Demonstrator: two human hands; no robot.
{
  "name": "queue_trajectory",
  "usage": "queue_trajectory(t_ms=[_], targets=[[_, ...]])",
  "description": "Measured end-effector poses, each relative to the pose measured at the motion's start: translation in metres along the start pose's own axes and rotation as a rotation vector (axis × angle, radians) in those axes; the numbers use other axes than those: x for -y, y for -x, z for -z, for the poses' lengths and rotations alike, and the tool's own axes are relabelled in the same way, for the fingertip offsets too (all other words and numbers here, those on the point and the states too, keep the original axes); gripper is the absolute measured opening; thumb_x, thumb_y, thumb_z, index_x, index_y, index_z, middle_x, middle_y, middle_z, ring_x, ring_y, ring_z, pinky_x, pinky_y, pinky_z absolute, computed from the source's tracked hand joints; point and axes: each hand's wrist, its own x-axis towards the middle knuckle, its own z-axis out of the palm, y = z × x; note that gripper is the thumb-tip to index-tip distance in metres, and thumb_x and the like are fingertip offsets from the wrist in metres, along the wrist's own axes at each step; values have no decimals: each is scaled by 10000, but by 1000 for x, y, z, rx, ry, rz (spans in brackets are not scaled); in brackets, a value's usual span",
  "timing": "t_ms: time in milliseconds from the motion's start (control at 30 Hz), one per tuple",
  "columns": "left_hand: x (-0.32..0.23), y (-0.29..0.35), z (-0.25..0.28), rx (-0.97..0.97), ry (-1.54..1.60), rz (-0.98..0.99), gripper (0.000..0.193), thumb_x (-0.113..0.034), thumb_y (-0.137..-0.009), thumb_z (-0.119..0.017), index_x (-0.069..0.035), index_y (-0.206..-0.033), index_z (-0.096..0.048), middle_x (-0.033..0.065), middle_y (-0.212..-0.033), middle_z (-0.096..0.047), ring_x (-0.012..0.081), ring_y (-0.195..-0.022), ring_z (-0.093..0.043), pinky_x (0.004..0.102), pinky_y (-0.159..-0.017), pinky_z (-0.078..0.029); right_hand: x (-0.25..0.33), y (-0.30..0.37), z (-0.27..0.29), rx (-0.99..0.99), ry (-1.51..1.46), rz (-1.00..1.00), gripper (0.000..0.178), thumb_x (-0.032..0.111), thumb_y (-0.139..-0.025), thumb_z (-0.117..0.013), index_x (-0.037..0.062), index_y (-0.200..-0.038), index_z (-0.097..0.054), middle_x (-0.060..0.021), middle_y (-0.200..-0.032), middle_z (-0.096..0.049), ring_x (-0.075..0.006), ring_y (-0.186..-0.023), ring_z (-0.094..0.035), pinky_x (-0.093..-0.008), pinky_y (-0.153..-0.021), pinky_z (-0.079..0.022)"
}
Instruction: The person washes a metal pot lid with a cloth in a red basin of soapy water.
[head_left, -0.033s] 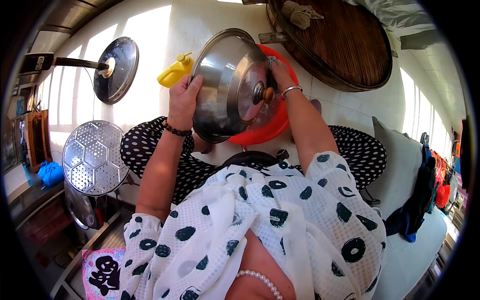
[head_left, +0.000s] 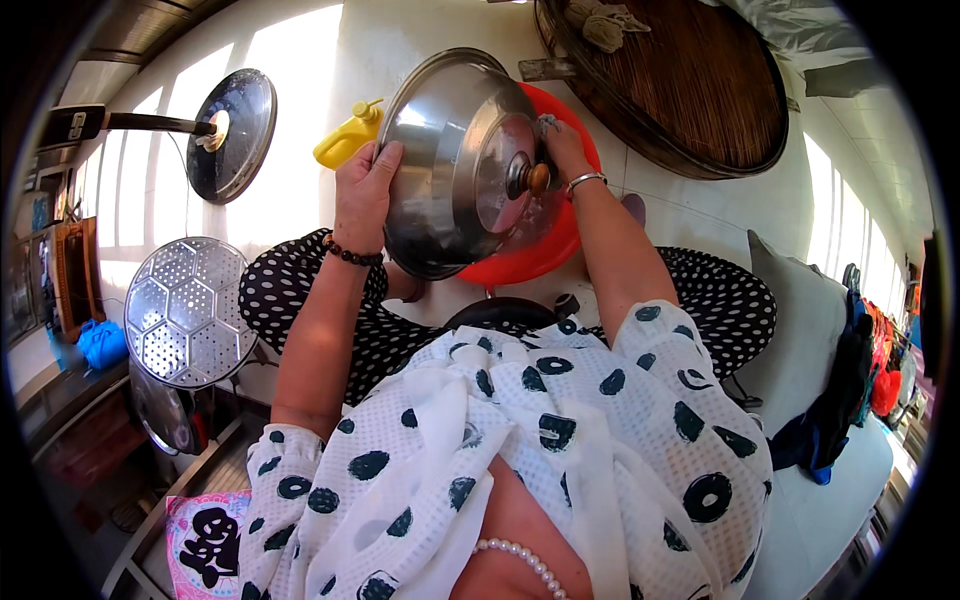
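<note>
A large domed steel pot lid with a brown knob is held tilted over a red plastic basin. My left hand is closed on the lid's left rim, thumb on the outer face. Bent over the lid's right side, my right hand has a small crumpled grey wad at its fingers; whether it is a cloth or a scouring pad I cannot tell. The lid hides part of these fingers and much of the basin. A yellow bottle with a pump top is just beyond my left hand.
A big round wooden tub or lid carries a crumpled rag at the far right. On the left are another round lid and a perforated steel steamer plate. A pale sofa is at my right.
The lid has shifted slightly away from me, its upper rim a little higher in view. Both hands keep their places on it.
</note>
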Motion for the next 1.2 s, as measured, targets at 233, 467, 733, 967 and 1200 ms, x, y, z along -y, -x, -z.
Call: queue_trajectory(t_ms=[233, 467, 733, 967, 1200], targets=[[2, -5, -7, -126, 124, 53, 208, -211, -935, -551, -16, -991, -595, -11, -874, -602, 40, -748, -529, 197, -692, -451, -81, 63, -24, 56, 715, 346, 457, 268, -844, -554, 101, -1262, -471, -212, -1253, -501, -390, -1080, -544, -434, -903, -442], [15, -10, -10, -164, 85, 73, 184, -226, -932, -560, -59, -998, -600, -77, -801, -547, 2, -674, -446, 169, -592, -360, -125, 105, -58, 309, 391, -79, 402, 115, -756, -604, 97, -1154, -553, -176, -1107, -579, -359, -995, -590, -407, -837, -479], [43, -25, -16, -96, -28, -101, 194, -209, -936, -540, -19, -906, -570, -41, -754, -534, 26, -652, -428, 187, -577, -371, 47, 181, -1, 40, -642, -158, 265, 21, -727, -533, 6, -984, -594, -99, -788, -599, -135, -732, -564, -284, -664, -477], [53, -28, -16, -50, -120, -239, 188, -201, -940, -530, -20, -960, -580, -29, -788, -567, 34, -657, -479, 184, -584, -394, 170, 204, 2, -153, -273, 572, 437, 37, -725, -563, 25, -1160, -538, -215, -956, -584, -339, -878, -591, -384, -801, -470], [17, -18, 13, -204, 185, -154, 118, -176, -922, -567, -59, -901, -568, -3, -789, -588, 84, -645, -540, 216, -587, -455, 89, 210, -31, -53, -201, 349, 541, -16, -697, -546, 49, -1232, -499, -252, -1008, -526, -433, -956, -531, -444, -857, -437]])
